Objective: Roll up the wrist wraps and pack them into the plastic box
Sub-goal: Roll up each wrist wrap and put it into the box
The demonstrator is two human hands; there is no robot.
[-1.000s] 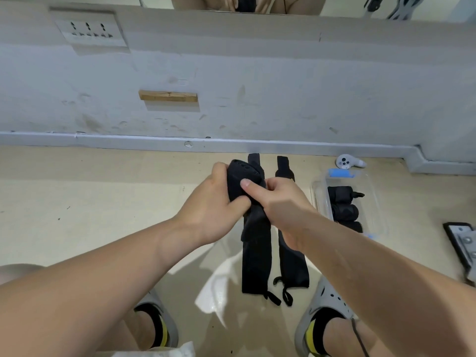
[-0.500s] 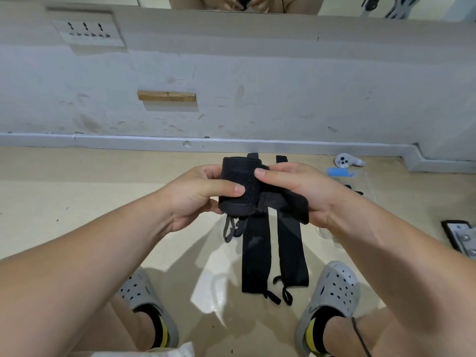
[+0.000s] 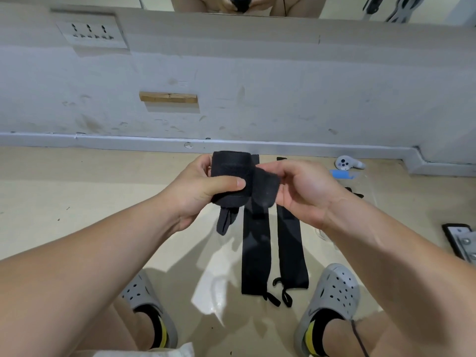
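Left hand (image 3: 198, 194) is curled around a nearly finished roll (image 3: 230, 176) held above the floor (image 3: 77, 202), and the right hand (image 3: 304, 191) pinches its last loose flap, so I'd say this one's almost done. Two more wrist wraps (image 3: 256, 248) lie flat and unrolled between the feet, and the plastic box (image 3: 368, 181) sits far right, mostly hidden by the arm.

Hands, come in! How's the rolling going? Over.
Left hand grips the rolled black fabric wrist wrap; right hand pinches its loose tail. Two flat black wraps lie on floor. Nothing blocking.
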